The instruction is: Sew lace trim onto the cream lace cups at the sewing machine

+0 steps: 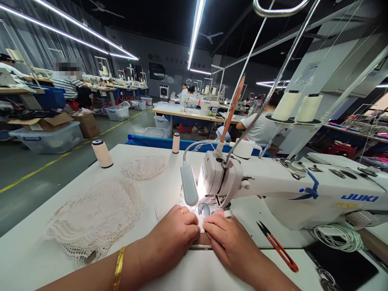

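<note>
I see the white surface (54, 258) spread under everything, and on it the white sewing machine (291, 190) runs off to the right of my hands, its head just beyond them with a small lamp (188, 184) lit above the needle area. Left of my left hand lies a big heap of cream lace pieces (93, 218), with a smaller lace piece (144, 167) beyond it. Two thread spools stand further out: one (102, 153) beyond the heap, one (176, 143) near the far edge. Red thread snips (277, 246) lie just right of my right hand.

My left hand (174, 234) and right hand (226, 234) rest side by side, nearly touching, fingers curled down, the grip of each pressed onto a small white piece of fabric (200, 220) between them, right in front of the presser foot. I cannot tell how much fabric is pinched.
</note>
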